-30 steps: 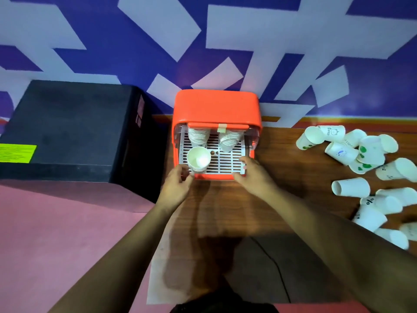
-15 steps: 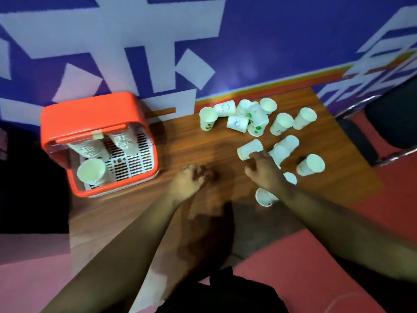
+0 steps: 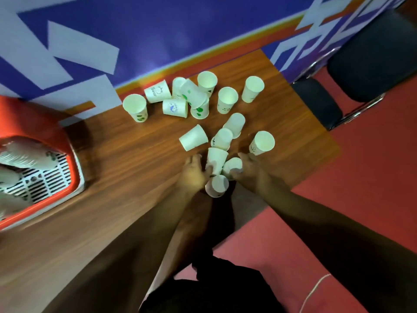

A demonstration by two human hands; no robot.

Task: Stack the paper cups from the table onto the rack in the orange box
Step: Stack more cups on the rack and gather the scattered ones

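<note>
Both hands have left the orange box [image 3: 65,134] and its rack [image 3: 42,186], now far left with cups stacked inside, for the loose paper cups [image 3: 193,137] on the table [image 3: 135,168]. The left hand [image 3: 194,175] touches 1 tilted cup [image 3: 216,159], though I cannot tell whether it grips. The right hand [image 3: 251,173] curls round a neighbouring cup [image 3: 232,164], so the next pickup looks to be starting.

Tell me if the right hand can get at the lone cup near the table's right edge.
Probably yes: the lone cup lies just beyond the right hand, nothing between them, though its fingers seem busy with another cup.
</note>
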